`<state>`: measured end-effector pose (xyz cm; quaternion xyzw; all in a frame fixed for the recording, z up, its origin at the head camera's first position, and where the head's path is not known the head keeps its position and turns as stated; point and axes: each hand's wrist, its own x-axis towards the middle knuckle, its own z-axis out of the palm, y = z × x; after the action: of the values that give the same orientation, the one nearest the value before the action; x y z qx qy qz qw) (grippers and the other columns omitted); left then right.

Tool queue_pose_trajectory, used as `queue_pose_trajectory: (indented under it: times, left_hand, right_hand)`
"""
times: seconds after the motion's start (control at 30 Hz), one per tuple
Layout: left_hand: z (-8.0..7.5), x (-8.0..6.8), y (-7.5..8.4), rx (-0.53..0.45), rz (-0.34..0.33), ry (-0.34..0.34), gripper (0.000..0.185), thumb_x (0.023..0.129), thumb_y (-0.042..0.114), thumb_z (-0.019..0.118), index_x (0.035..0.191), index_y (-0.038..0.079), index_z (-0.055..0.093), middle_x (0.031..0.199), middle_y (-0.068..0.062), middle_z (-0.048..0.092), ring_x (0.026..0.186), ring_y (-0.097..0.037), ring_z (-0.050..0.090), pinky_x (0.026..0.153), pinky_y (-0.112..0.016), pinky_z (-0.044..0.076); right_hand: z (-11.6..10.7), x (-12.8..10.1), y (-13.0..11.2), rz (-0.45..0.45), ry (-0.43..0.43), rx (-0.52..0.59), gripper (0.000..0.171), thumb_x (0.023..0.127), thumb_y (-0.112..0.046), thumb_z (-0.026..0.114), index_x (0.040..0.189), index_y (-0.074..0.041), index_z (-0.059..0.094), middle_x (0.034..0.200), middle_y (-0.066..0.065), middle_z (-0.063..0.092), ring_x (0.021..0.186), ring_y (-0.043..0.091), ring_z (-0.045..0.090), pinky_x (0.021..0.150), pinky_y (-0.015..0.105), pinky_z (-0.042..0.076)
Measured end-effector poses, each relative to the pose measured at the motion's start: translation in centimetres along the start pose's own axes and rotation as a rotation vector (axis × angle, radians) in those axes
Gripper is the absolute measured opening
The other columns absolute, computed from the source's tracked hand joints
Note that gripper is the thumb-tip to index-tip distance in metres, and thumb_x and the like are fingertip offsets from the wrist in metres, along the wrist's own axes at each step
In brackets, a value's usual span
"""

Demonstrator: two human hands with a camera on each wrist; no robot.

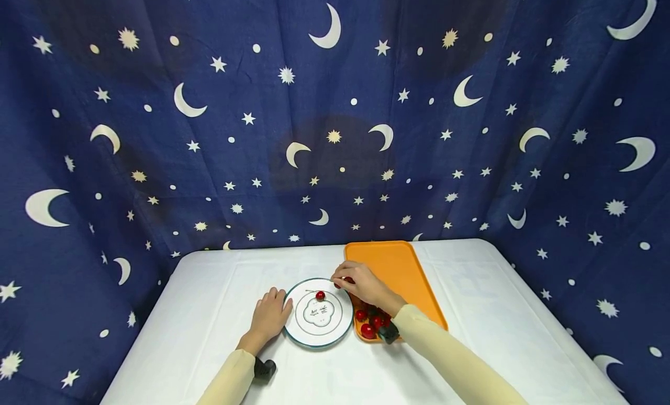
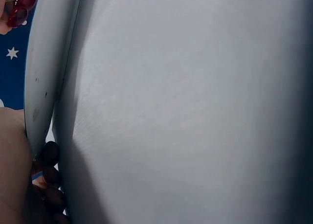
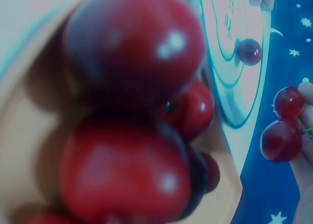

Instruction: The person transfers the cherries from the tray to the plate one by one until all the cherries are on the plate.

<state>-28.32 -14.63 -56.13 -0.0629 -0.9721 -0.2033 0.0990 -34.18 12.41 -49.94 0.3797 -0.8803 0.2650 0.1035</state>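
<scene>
The right hand had its grip pinched on two cherries, held just over the gap between the plate's rim and the orange tray, while the left hand lay relaxed with straight fingers against the plate's left edge, steadying it on the desk. One cherry sat on the plate already and a cluster waited at the tray's near end, so this looked like the carrying step. The next move seemed to call for a short reach left and a gentle release, low enough that the fruit would not roll.
</scene>
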Motion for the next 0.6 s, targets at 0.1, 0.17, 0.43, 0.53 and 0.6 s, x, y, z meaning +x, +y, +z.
queue_pose_trajectory:
  times: [0.1, 0.17, 0.43, 0.53, 0.6]
  left_hand:
    - [0.1, -0.1, 0.0, -0.002, 0.003, 0.017, 0.029, 0.103, 0.026, 0.052, 0.111, 0.000, 0.063, 0.094, -0.009, 0.051, 0.084, -0.022, 0.047, 0.074, -0.037, 0.037]
    - [0.1, -0.1, 0.0, -0.002, 0.012, 0.030, 0.028, 0.103, 0.025, 0.053, 0.110, 0.000, 0.063, 0.093, -0.009, 0.050, 0.083, -0.022, 0.046, 0.074, -0.037, 0.037]
    - [0.1, 0.0, 0.0, -0.008, 0.001, 0.020, 0.030, 0.103, 0.026, 0.051, 0.112, 0.000, 0.063, 0.096, -0.011, 0.050, 0.086, -0.025, 0.048, 0.076, -0.039, 0.038]
    - [0.0, 0.0, 0.0, -0.001, 0.014, 0.026, 0.029, 0.103, 0.026, 0.051, 0.111, 0.000, 0.063, 0.095, -0.010, 0.050, 0.085, -0.025, 0.047, 0.076, -0.039, 0.038]
    - [-0.2, -0.1, 0.1, 0.002, 0.014, 0.022, 0.029, 0.103, 0.025, 0.052, 0.112, 0.000, 0.063, 0.095, -0.010, 0.050, 0.085, -0.024, 0.047, 0.076, -0.039, 0.038]
  right_hand:
    - [0.3, 0.1, -0.4, -0.027, -0.009, 0.008, 0.016, 0.099, -0.019, 0.067, 0.105, -0.010, 0.080, 0.105, 0.002, 0.073, 0.098, 0.016, 0.069, 0.086, 0.029, 0.060]
    - [0.5, 0.2, -0.7, -0.044, -0.020, 0.009, 0.016, 0.100, -0.018, 0.067, 0.105, -0.011, 0.080, 0.105, 0.002, 0.073, 0.099, 0.016, 0.069, 0.087, 0.029, 0.059]
    - [1.4, 0.6, -1.7, -0.090, -0.079, 0.004, 0.017, 0.101, -0.023, 0.065, 0.104, -0.014, 0.080, 0.107, -0.001, 0.071, 0.101, 0.012, 0.068, 0.094, 0.027, 0.057]
    - [1.7, 0.7, -1.9, -0.119, -0.091, 0.006, 0.016, 0.100, -0.022, 0.066, 0.104, -0.014, 0.080, 0.106, -0.002, 0.071, 0.100, 0.011, 0.067, 0.094, 0.026, 0.057]
    - [1.9, 0.7, -1.9, -0.135, -0.098, 0.012, 0.016, 0.100, -0.021, 0.067, 0.104, -0.014, 0.080, 0.105, -0.002, 0.070, 0.099, 0.011, 0.066, 0.092, 0.025, 0.057]
